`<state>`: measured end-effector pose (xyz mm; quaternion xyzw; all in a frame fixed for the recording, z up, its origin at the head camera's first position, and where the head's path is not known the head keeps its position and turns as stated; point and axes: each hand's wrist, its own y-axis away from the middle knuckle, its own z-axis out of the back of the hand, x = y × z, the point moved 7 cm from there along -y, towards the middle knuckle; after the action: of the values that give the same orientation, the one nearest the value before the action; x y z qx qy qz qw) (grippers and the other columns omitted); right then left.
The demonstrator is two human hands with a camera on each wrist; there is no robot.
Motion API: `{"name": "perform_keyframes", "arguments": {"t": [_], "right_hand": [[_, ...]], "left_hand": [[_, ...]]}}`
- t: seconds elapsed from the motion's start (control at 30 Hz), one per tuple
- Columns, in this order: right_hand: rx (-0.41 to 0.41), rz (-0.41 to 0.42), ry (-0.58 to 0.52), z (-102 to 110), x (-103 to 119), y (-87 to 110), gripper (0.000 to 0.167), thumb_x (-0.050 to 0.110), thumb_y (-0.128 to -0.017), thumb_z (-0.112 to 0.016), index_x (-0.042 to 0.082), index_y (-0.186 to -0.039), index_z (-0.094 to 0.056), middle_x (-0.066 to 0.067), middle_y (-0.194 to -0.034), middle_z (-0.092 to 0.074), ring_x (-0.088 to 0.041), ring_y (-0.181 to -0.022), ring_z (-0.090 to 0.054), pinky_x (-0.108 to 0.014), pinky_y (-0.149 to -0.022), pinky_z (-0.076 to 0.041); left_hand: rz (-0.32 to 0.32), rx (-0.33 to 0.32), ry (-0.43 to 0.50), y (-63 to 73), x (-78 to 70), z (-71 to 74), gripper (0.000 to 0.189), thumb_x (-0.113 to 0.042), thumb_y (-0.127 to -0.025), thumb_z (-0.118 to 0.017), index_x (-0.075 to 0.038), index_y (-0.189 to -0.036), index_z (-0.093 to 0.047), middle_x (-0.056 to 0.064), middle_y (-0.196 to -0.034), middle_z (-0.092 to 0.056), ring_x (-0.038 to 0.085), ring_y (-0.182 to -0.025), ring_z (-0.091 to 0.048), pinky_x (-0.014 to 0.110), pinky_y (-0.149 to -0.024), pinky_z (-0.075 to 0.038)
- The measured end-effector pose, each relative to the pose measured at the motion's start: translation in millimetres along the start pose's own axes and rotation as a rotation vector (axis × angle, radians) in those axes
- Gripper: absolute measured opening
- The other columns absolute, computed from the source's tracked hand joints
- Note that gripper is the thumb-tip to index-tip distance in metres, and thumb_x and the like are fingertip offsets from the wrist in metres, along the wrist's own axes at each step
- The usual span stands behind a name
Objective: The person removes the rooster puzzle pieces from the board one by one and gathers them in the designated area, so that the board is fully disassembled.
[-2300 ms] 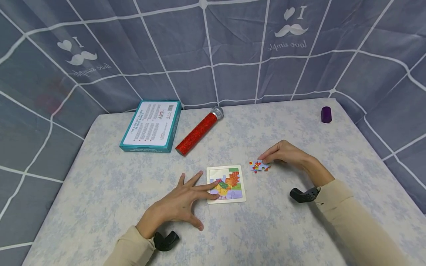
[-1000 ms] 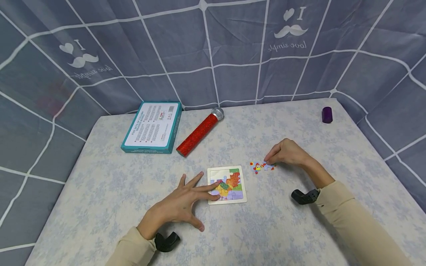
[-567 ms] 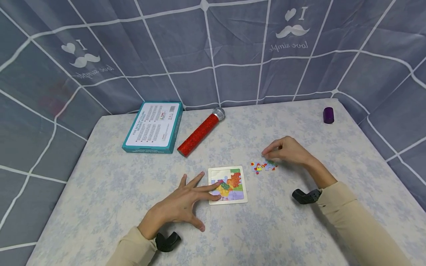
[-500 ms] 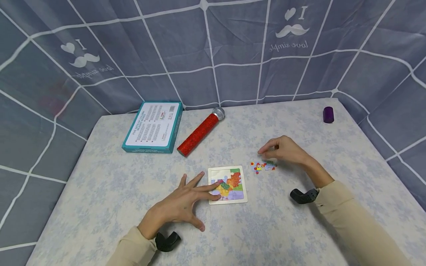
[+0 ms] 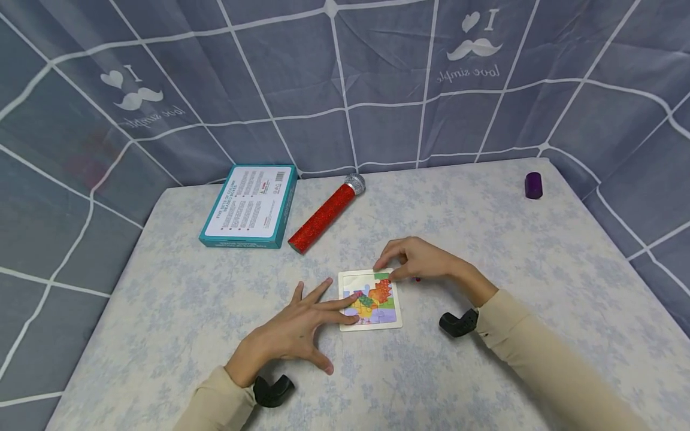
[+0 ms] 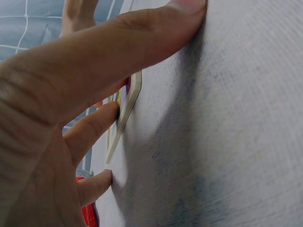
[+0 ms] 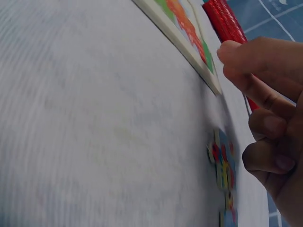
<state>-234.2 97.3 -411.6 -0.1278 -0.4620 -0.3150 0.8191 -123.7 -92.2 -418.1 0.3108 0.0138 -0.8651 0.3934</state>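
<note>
A small jigsaw tray [image 5: 342, 278] with a pale rim lies flat on the table, part-filled with colourful pieces. Two fingers of my left hand [image 5: 293, 332] rest on its left side, the fingers spread straight and the thumb out over the table. My right hand [image 5: 423, 258] is at the tray's upper right corner, its bent index finger and thumb apart. I see nothing between these fingertips; whether they touch the tray is unclear. Loose jigsaw pieces [image 7: 225, 161] lie beside the tray in the right wrist view. In the head view the right hand hides most of them.
Behind the tray lies a red glittery microphone [image 5: 321, 221]. A teal and white box [image 5: 249, 203] is to its left. Toward the far right edge sits a small purple cylinder [image 5: 533, 185]. A grey checked curtain [image 5: 377, 78] hangs behind the table.
My right hand has moved left from the loose pieces to the tray's upper right corner. Earlier its fingertips were on the loose pieces. The left hand has stayed on the tray.
</note>
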Motion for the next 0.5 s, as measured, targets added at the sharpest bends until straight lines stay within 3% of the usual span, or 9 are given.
{"name": "perform_keyframes", "arguments": {"t": [0.27,0.5], "right_hand": [[0.035,0.040,0.032,-9.0,5.4,-8.4,0.035,-0.008,-0.081,-0.063,0.009,-0.109,-0.077,-0.001,-0.104,-0.066,-0.016,-0.071,-0.045,-0.025,-0.063,-0.038],[-0.003,0.052,0.168,-8.3,10.6,-10.9,0.034,-0.006,-0.085,-0.059,0.013,-0.104,-0.079,0.005,-0.097,-0.066,-0.011,-0.072,-0.048,-0.026,-0.065,-0.040]], "left_hand": [[0.003,-0.001,0.007,-0.5,-0.5,0.1,0.087,-0.042,-0.059,-0.093,-0.031,-0.137,-0.059,-0.016,-0.157,-0.031,0.034,-0.150,-0.001,0.075,-0.105,0.007],[0.004,-0.010,0.001,0.3,0.6,0.5,0.087,-0.043,-0.058,-0.094,-0.031,-0.137,-0.060,-0.017,-0.156,-0.030,0.033,-0.150,-0.001,0.076,-0.105,0.007]]}}
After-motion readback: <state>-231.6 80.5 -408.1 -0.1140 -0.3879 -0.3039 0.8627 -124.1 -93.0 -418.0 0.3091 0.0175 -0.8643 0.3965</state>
